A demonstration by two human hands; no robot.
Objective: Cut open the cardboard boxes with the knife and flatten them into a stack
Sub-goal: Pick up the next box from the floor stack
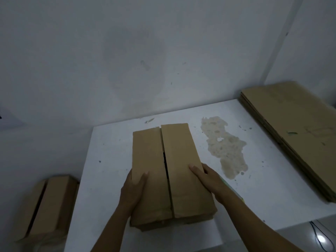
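A brown cardboard box (169, 171) lies on the white table (112, 146), its two top flaps meeting along a dark centre slit. My left hand (133, 190) grips its left side with the thumb on top. My right hand (209, 177) grips the right side, thumb lying over the right flap. A stack of flattened cardboard (292, 131) rests at the table's right end. No knife is in view.
Another closed cardboard box (45, 204) sits lower down to the left of the table. A rough beige patch (225, 144) mars the tabletop right of the box. White walls close in behind and to the right. A cable (318, 237) lies at the bottom right.
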